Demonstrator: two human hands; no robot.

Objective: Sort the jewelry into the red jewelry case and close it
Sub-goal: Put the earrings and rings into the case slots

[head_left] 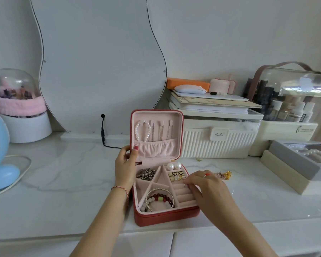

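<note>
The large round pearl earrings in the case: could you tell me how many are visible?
2: both pearl earrings sit side by side in the back right compartment of the red jewelry case, one on the left, one on the right. Others could lie hidden.

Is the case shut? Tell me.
No, the case stands open, its lid upright and held by the left hand.

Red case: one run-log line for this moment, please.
case open | left hand holds lid edge | right hand pinches ring at ring rolls | gold piece on counter
</note>
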